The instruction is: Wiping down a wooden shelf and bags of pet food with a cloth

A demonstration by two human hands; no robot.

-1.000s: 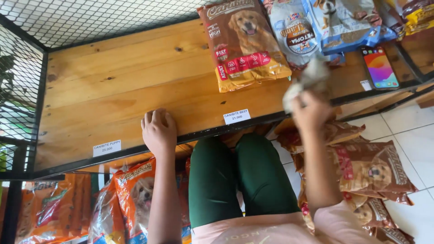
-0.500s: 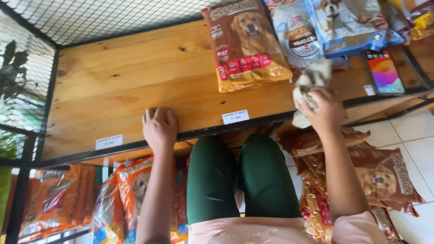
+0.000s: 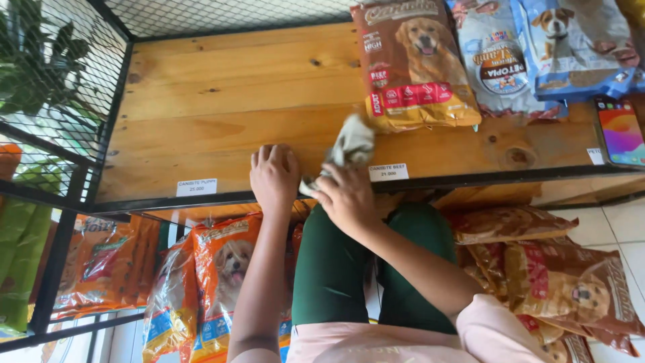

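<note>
**Pale wood shelf, grey-green cloth at its front edge**

Pale pine boards make up the wooden shelf (image 3: 222, 101), framed in black metal with wire mesh behind, and most of its left and middle stands bare. A crumpled grey-green cloth (image 3: 351, 142) lies bunched on the wood near the front rail, just left of a brown and gold bag of dog food with a golden retriever printed on it (image 3: 411, 64). The right hand (image 3: 346, 198) is closed around the lower end of the cloth, fingers curled tight on it, so that the rest of the rag stands up from the fist and presses onto the board. The left hand (image 3: 272, 176) rests on the front edge of the shelf, fingers together and bent over the rim, holding nothing; it looks like a brace.

Judged from how things lie, the wiping is partway: the cloth sits close to the middle of the shelf's front, and the wood shows no clear difference between cleaned and uncleaned parts, so I cannot tell how much is done. The stretch under the brown bag and the blue and white dog food bags (image 3: 537, 54) to the right is covered and probably untouched. A smartphone with a bright screen (image 3: 621, 131) lies at the far right edge. White price tags (image 3: 196, 187) hang on the front rail, and orange bags of pet food (image 3: 225, 269) fill the level below, beside the person's green-trousered knees (image 3: 329, 269).
</note>
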